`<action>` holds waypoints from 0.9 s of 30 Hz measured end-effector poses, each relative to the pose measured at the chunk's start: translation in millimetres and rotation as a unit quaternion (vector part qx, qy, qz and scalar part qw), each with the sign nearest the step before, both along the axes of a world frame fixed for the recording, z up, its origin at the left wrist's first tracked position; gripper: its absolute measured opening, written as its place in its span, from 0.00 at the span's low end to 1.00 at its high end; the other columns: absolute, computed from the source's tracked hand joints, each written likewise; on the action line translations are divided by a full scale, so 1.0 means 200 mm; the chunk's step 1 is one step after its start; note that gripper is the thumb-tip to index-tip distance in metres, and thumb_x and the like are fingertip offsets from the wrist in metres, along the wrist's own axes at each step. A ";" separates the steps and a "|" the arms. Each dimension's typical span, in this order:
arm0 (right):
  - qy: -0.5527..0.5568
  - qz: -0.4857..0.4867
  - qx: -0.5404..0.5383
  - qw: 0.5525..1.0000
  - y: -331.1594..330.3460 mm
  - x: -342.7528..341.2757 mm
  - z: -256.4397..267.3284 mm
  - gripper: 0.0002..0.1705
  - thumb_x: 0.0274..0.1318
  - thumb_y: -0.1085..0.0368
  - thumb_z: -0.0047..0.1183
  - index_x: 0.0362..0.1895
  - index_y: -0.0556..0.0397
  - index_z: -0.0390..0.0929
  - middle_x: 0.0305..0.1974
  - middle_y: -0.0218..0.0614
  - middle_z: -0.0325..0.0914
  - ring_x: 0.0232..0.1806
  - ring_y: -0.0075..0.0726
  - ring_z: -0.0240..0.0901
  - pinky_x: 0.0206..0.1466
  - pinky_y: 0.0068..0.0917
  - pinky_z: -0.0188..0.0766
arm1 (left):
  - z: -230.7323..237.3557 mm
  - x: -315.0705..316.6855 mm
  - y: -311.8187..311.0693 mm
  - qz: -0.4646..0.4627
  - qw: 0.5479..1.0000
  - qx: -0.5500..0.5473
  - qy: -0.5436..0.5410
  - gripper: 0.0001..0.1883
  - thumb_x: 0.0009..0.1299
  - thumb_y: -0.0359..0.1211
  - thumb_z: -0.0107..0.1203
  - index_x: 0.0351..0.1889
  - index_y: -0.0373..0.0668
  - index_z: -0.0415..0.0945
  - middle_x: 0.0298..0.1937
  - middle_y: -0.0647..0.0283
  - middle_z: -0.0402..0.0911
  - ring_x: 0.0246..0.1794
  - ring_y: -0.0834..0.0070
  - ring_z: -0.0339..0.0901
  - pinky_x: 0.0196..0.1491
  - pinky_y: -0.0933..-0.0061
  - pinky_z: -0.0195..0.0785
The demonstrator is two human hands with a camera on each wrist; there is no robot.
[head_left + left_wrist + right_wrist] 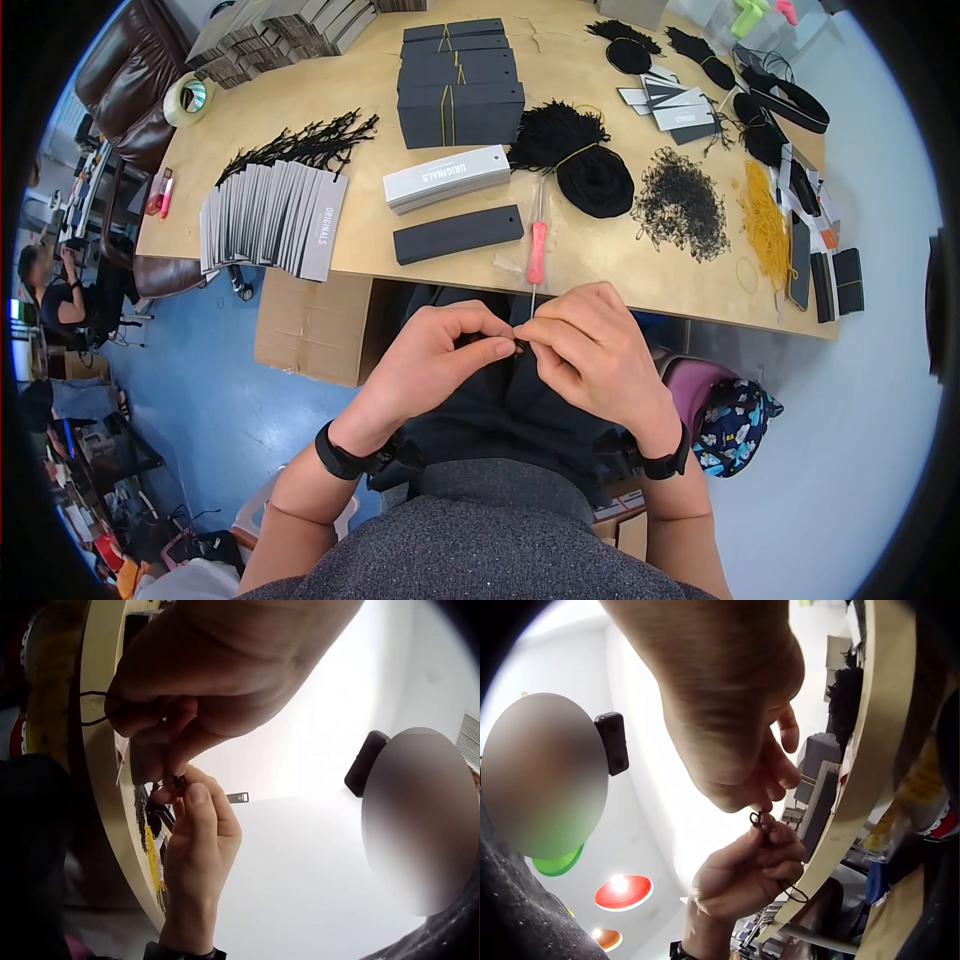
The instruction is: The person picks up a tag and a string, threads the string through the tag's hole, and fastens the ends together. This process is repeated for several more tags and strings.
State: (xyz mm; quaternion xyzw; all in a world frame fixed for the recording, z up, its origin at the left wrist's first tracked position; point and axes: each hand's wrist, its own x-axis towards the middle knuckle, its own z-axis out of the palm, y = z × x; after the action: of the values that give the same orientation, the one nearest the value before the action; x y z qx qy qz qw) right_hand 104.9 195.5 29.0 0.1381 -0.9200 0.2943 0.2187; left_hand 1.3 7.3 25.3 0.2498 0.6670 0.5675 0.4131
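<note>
Both hands meet in front of the table's near edge. My left hand (435,355) pinches a thin black cord (756,819) between thumb and forefinger. A loop of that cord hangs out beyond the left hand's other fingers, in both wrist views. From the other side, my right hand (600,350) brings its fingertips together on the cord's small dark bunched part (180,781). The fingers hide most of this part, and I cannot tell whether a pin is in it. Just beyond the hands lies a red-handled tool (537,253) with a thin metal shaft.
On the table (300,110) are fanned hang tags (270,220), a white tag stack (447,180), a black tag stack (458,235) and banded black bundles (460,115). Rightward lie a black cord bundle (595,182), small dark pins (685,205) and yellow rubber bands (765,230).
</note>
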 end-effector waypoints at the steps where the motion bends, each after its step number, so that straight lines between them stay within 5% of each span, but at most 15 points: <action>1: -0.004 -0.003 -0.005 1.000 0.00 0.00 0.00 0.13 0.46 0.71 0.65 0.39 0.51 0.81 0.36 0.30 0.75 0.39 0.36 0.75 0.47 0.33 0.67 | 0.00 0.00 0.00 0.003 1.000 0.000 0.000 0.04 0.71 0.24 0.59 0.39 0.32 0.82 0.35 0.70 0.77 0.37 0.87 0.71 0.41 0.82 0.65; 11: 0.027 -0.002 0.014 1.000 -0.03 0.00 -0.03 0.12 0.45 0.70 0.65 0.38 0.53 0.81 0.33 0.30 0.73 0.36 0.35 0.73 0.46 0.33 0.67 | -0.03 0.00 0.00 0.005 1.000 0.003 0.017 0.05 0.71 0.25 0.59 0.39 0.31 0.82 0.34 0.70 0.77 0.36 0.87 0.71 0.42 0.82 0.65; 14: 0.030 -0.005 0.055 0.998 -0.03 -0.03 -0.05 0.10 0.43 0.70 0.65 0.33 0.53 0.78 0.30 0.31 0.70 0.34 0.36 0.72 0.46 0.34 0.67 | -0.04 0.02 0.00 0.007 0.995 -0.008 0.101 0.04 0.68 0.24 0.60 0.38 0.34 0.82 0.33 0.67 0.78 0.33 0.83 0.72 0.38 0.80 0.66; 16: 0.009 -0.003 0.082 0.997 -0.03 -0.05 -0.07 0.10 0.42 0.70 0.64 0.30 0.52 0.76 0.29 0.33 0.68 0.33 0.38 0.71 0.46 0.34 0.67 | -0.04 0.06 0.02 0.049 0.953 -0.027 0.299 0.04 0.64 0.23 0.62 0.36 0.36 0.83 0.32 0.64 0.78 0.29 0.78 0.73 0.33 0.78 0.66; 19: -0.006 -0.025 0.052 0.998 -0.01 -0.06 -0.07 0.09 0.44 0.69 0.64 0.31 0.52 0.76 0.31 0.34 0.71 0.35 0.39 0.72 0.46 0.34 0.67 | -0.05 0.09 0.06 0.117 0.906 0.022 0.407 0.05 0.62 0.22 0.63 0.35 0.38 0.83 0.32 0.62 0.78 0.26 0.75 0.73 0.29 0.78 0.65; 23: 0.020 -0.071 0.019 0.997 -0.02 -0.05 -0.04 0.10 0.45 0.70 0.65 0.32 0.52 0.77 0.32 0.34 0.73 0.36 0.41 0.73 0.44 0.35 0.67 | -0.04 0.08 0.06 0.140 0.915 0.018 0.377 0.04 0.62 0.23 0.64 0.35 0.37 0.83 0.32 0.65 0.78 0.27 0.81 0.73 0.28 0.79 0.64; 25: 0.045 -0.128 -0.036 0.990 -0.04 -0.02 -0.01 0.11 0.45 0.70 0.66 0.34 0.51 0.78 0.33 0.33 0.75 0.36 0.42 0.74 0.43 0.35 0.67 | -0.05 0.06 0.05 0.138 0.970 -0.011 0.200 0.03 0.66 0.24 0.63 0.37 0.36 0.82 0.33 0.68 0.77 0.31 0.86 0.74 0.32 0.82 0.64; 27: 0.049 -0.113 -0.032 0.992 -0.06 0.00 0.01 0.12 0.44 0.71 0.66 0.34 0.51 0.79 0.33 0.32 0.75 0.35 0.41 0.74 0.43 0.35 0.67 | -0.06 0.05 0.05 0.135 0.981 0.017 0.139 0.03 0.67 0.24 0.62 0.38 0.36 0.82 0.34 0.69 0.77 0.33 0.87 0.74 0.34 0.83 0.65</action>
State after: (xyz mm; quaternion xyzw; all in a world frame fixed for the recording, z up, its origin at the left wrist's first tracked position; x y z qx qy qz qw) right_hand 105.1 183.0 31.1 0.0399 -0.9080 0.2899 0.2997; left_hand 10.9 17.3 12.6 0.2410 0.7356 0.5893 0.2313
